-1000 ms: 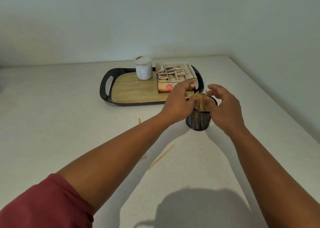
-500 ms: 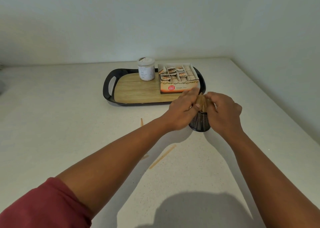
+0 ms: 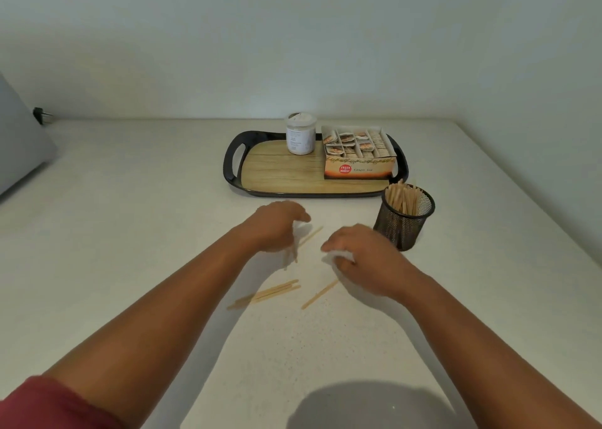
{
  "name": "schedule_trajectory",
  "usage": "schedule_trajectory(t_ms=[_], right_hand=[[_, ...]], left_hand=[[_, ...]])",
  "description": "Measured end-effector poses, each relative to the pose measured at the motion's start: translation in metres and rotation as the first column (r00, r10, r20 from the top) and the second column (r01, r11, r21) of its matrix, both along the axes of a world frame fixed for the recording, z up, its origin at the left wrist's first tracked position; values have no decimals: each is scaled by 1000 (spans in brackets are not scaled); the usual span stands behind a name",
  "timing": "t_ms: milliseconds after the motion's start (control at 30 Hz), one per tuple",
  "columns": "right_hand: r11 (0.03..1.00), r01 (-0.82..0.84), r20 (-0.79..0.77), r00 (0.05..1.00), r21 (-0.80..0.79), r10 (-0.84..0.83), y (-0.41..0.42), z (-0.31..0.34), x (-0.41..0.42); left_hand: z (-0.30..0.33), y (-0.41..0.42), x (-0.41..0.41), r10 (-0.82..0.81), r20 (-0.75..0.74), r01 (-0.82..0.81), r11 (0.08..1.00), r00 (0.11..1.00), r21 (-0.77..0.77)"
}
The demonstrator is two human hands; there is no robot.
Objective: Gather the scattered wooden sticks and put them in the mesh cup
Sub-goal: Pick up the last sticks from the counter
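While the cup (image 3: 404, 215) stands full of sticks at 2 o'clock, loose sticks (image 3: 273, 292) lie on the counter (image 3: 130, 249) at 6 o'clock of both hands. Left hand (image 3: 275, 225) pinches blurred sticks; right hand (image 3: 358, 259) hangs curled, grip unclear.

Tea box (image 3: 358, 168) front: red round badge w/ "FRESH", 2nd word approx "HONEST"; beside it "Ginger Tea". Jar (image 3: 301, 134) label print too small to read.
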State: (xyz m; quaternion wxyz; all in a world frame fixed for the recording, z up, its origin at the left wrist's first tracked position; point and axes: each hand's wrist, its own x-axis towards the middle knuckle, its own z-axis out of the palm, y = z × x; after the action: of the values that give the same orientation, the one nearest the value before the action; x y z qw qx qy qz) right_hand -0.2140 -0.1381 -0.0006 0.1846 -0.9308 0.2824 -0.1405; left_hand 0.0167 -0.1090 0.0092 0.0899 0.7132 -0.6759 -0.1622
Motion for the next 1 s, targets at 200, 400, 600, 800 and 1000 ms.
schedule_trajectory(t_ms=[200,400,600,800,1000], right_hand=[[992,-103,-210,971,74,117,7,-15,9],[995,-50,-245,967,90,70,14,-14,10],[999,-40,-331,943,22,45,23,-16,8],[999,-43,-351,935,-3,40,28,-16,8],[998,-53,-328,943,45,65,28,-15,9]], left_hand=[[-13,19,24,-158,65,151,983,985,103],[-14,25,27,-97,7,97,994,995,-50],[-10,36,24,-102,88,104,994,991,-15],[-17,52,20,-83,162,75,996,983,56],[-19,69,17,-37,78,33,998,996,57]])
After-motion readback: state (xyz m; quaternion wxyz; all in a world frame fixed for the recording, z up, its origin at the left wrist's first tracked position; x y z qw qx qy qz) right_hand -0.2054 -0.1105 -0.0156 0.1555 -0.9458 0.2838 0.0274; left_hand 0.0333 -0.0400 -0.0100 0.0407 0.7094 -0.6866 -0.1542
